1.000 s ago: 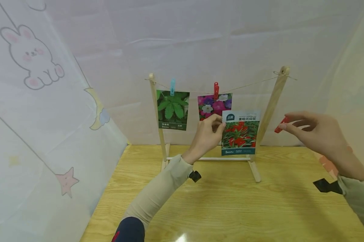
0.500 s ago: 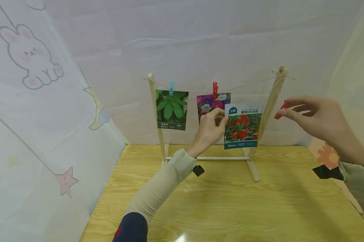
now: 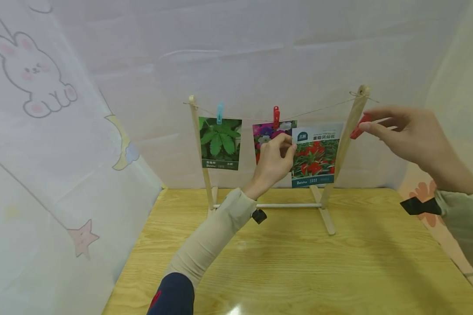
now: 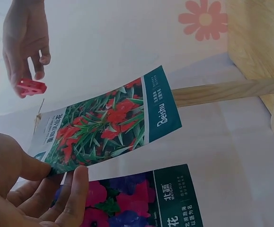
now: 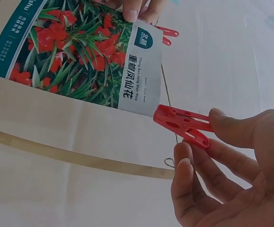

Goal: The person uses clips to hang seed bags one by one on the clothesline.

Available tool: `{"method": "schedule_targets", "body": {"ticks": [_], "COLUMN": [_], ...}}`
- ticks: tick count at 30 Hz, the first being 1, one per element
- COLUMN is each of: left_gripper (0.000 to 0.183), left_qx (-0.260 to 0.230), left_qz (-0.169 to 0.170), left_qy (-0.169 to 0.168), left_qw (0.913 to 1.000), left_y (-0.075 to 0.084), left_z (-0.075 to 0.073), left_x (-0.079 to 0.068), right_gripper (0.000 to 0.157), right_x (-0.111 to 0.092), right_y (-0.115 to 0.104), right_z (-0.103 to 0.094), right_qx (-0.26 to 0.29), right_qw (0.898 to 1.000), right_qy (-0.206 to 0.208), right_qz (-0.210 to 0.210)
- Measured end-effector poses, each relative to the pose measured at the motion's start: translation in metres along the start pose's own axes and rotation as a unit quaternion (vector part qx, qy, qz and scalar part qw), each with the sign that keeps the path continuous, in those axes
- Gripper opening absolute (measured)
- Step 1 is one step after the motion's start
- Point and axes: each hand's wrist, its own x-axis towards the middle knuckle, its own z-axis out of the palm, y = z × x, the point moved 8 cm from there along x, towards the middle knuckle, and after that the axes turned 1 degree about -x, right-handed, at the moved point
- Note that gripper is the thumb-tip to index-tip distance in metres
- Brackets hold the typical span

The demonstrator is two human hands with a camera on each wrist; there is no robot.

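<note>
My left hand [image 3: 276, 158] pinches the left edge of a seed packet [image 3: 314, 157] with red flowers and a white top band. The packet is upright, its top a little below the string [image 3: 323, 108]. To its right, my right hand [image 3: 411, 135] pinches a red clothespin [image 5: 183, 124] by its handle ends, apart from the packet in the head view. Behind my left fingers hangs a packet of pink and purple flowers [image 3: 262, 131], held by another red clothespin [image 3: 276, 117]. A green-leaf packet [image 3: 220, 144] hangs farther left under a blue clothespin [image 3: 220, 113].
The string is tied between two wooden posts, the left post [image 3: 206, 183] and the right post [image 3: 353, 118]. A white crossbar [image 3: 287, 205] joins them low down. The stand rests on a wood-grain table [image 3: 283, 267], with a pale printed cloth [image 3: 236, 57] behind.
My left hand has raised the red-flower packet closer to the string. My right hand has risen with the red clothespin and come slightly left.
</note>
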Motion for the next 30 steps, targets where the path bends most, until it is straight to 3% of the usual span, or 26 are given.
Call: {"method": "schedule_targets", "body": {"ticks": [10,16,24,30], "left_gripper": [0.018,0.016,0.018,0.017], "left_qx": [-0.02,-0.024,-0.016,-0.014], "left_qz": [0.022,0.027,0.018,0.01], "left_qy": [0.004,0.007,0.007,0.013], "left_qw": [0.9995,0.9993,0.9997,0.9998], "left_y": [0.006,0.01,0.013,0.012], "left_z": [0.009,0.012,0.013,0.013], "left_x": [0.004,0.008,0.015,0.02], "right_gripper": [0.048,0.039,0.035,0.028], "right_x": [0.015,0.021,0.034,0.046], "right_y": [-0.013,-0.021,-0.032,-0.039], "right_z": [-0.006,-0.007,-0.008,-0.009], "right_qx": [-0.002,0.005,-0.007,0.031], "right_qw": [1.0,1.0,0.998,0.998], "right_qy": [-0.005,0.008,0.032,0.031], "right_qz": [0.005,-0.016,-0.05,-0.054]}}
